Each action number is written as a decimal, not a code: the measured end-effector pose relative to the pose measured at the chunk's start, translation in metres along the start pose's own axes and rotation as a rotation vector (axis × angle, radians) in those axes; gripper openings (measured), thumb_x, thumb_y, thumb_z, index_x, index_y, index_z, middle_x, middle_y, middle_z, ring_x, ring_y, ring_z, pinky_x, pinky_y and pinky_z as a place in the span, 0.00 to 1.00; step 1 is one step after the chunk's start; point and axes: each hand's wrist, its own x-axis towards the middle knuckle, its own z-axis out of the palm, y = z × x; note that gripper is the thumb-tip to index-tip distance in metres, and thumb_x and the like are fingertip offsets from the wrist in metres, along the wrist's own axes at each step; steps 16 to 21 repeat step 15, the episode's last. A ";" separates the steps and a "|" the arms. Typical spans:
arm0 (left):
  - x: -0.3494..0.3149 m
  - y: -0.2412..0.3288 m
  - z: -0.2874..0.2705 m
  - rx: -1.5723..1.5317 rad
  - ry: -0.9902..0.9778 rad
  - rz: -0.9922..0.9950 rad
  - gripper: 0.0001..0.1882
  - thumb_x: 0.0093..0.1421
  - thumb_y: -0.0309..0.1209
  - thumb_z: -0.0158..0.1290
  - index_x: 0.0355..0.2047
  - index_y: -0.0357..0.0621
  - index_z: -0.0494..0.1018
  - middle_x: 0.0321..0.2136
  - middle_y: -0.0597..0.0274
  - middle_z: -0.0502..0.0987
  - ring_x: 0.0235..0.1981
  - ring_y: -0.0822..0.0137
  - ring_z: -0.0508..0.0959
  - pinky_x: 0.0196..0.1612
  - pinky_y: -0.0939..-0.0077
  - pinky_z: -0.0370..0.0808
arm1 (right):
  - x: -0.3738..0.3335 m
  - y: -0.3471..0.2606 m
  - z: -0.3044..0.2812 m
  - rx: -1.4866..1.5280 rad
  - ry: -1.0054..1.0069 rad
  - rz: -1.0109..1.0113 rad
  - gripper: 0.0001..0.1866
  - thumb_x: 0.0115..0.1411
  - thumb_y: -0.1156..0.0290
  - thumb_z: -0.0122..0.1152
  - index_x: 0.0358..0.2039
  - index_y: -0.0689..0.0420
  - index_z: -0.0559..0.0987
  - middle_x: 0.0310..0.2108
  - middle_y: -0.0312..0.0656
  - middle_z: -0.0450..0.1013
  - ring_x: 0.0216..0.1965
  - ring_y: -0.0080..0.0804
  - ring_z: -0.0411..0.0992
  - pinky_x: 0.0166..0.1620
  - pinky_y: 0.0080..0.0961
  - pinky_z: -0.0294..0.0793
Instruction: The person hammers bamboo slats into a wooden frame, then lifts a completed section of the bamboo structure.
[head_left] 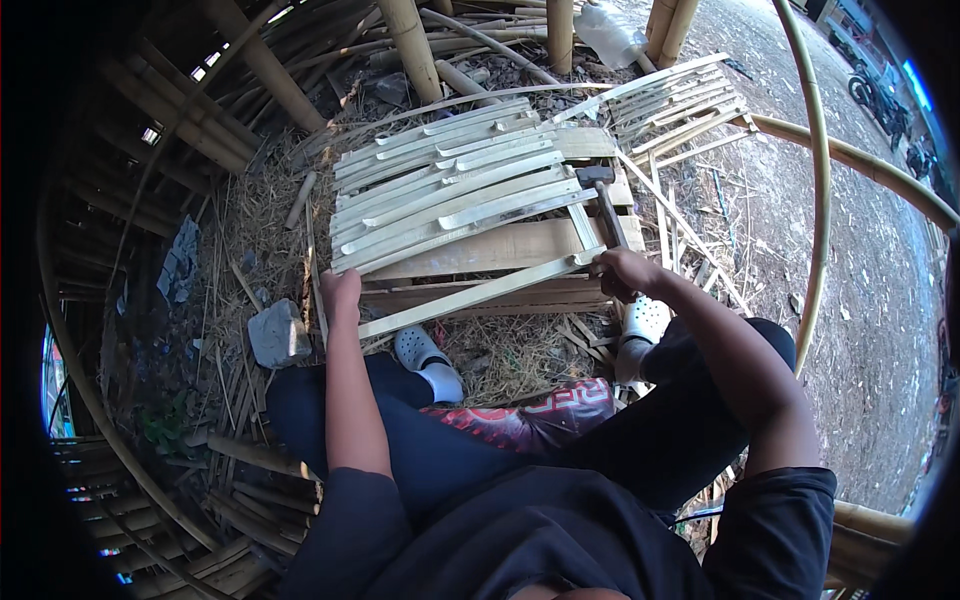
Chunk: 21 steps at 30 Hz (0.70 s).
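My right hand [624, 274] is closed around the lower handle of a hammer [608, 212], whose dark head points away from me. Against that hand lies one end of a loose bamboo strip [480, 291], which slants down to my left forearm. My left hand [342, 294] is at the near left corner of a panel of pale bamboo slats [450, 195]; its fingers look closed, but what they grip is hidden. The panel rests on a low wooden bench [470, 250] in front of me. Several slats have curled, split pieces standing up from them.
A grey stone block [279, 333] sits left of my feet. Another slatted bamboo panel [680, 100] lies beyond on the right. Bamboo poles [410, 50] stand at the back, and a curved pole [815, 180] rises on the right. Straw and bamboo scraps cover the ground.
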 end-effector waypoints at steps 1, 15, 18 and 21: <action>-0.009 0.006 0.001 0.004 -0.022 0.009 0.24 0.54 0.31 0.53 0.50 0.30 0.76 0.51 0.38 0.80 0.56 0.45 0.79 0.57 0.60 0.73 | -0.005 0.000 -0.004 0.014 0.016 0.012 0.22 0.69 0.59 0.45 0.41 0.66 0.79 0.26 0.50 0.78 0.18 0.37 0.74 0.22 0.35 0.74; -0.222 0.198 -0.002 -0.039 -0.531 1.156 0.34 0.59 0.25 0.57 0.66 0.40 0.63 0.69 0.51 0.61 0.72 0.43 0.58 0.72 0.50 0.56 | -0.319 0.011 -0.064 0.207 0.801 -0.695 0.22 0.74 0.53 0.50 0.53 0.55 0.82 0.22 0.36 0.76 0.22 0.19 0.77 0.28 0.15 0.78; -0.222 0.198 -0.002 -0.039 -0.531 1.156 0.34 0.59 0.25 0.57 0.66 0.40 0.63 0.69 0.51 0.61 0.72 0.43 0.58 0.72 0.50 0.56 | -0.319 0.011 -0.064 0.207 0.801 -0.695 0.22 0.74 0.53 0.50 0.53 0.55 0.82 0.22 0.36 0.76 0.22 0.19 0.77 0.28 0.15 0.78; -0.222 0.198 -0.002 -0.039 -0.531 1.156 0.34 0.59 0.25 0.57 0.66 0.40 0.63 0.69 0.51 0.61 0.72 0.43 0.58 0.72 0.50 0.56 | -0.319 0.011 -0.064 0.207 0.801 -0.695 0.22 0.74 0.53 0.50 0.53 0.55 0.82 0.22 0.36 0.76 0.22 0.19 0.77 0.28 0.15 0.78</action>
